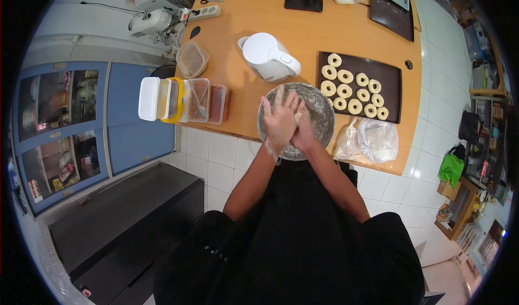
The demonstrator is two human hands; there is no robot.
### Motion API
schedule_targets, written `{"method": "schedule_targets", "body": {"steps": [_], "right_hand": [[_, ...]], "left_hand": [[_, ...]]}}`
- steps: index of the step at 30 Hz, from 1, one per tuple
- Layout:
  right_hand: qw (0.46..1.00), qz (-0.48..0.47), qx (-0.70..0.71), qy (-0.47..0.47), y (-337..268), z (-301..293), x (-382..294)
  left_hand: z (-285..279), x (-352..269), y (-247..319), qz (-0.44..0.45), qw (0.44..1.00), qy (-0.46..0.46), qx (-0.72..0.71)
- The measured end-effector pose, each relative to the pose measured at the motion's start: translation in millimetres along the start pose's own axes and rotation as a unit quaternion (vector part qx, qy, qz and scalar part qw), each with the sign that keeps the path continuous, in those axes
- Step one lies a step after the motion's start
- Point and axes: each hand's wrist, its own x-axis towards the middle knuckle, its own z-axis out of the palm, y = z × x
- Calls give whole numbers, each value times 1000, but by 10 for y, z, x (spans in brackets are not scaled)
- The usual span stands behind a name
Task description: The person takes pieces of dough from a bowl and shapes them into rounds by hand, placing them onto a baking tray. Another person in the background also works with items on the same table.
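Over a round metal bowl [324, 136] streaked with white, both my hands are close together. My left hand [279, 120] has its fingers spread and its palm edge against my right hand. Something pale and crinkled circles the left wrist. A small piece of dough [299, 119] shows between the hands, resting in my right hand [304, 131]. The left palm partly hides that dough. To the right of the bowl, a dark baking tray [387, 67] bears several dough rings [344, 76]. One ring is partly hidden at the bowl's rim.
A white electric kettle [267, 55] stands just behind the bowl. Plastic containers [198, 100] are lined up at the table's left edge. Plastic bags [377, 140] lie at the front right. Farther back are a phone [303, 4], a power strip [204, 13] and another dark tray [391, 19].
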Motion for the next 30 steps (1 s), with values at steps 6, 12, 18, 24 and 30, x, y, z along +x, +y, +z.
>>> {"method": "schedule_targets", "body": {"steps": [6,12,18,24,30], "right_hand": [[987,-63,-119,93,199,94,-62],[977,-77,-63,191,-28,-82,77],[991,-86,21,102,-152,-248,163],[993,-77,45,72,-174,-238,212],[999,-29,8,39,-207,-86,97]], "left_hand": [[-34,200,25,80,986,64,129],[43,-122,-243,15,971,-27,236],[72,-325,-238,-39,958,27,283],[62,-371,-152,-19,914,47,403],[-24,-197,-124,98,791,73,600]]}}
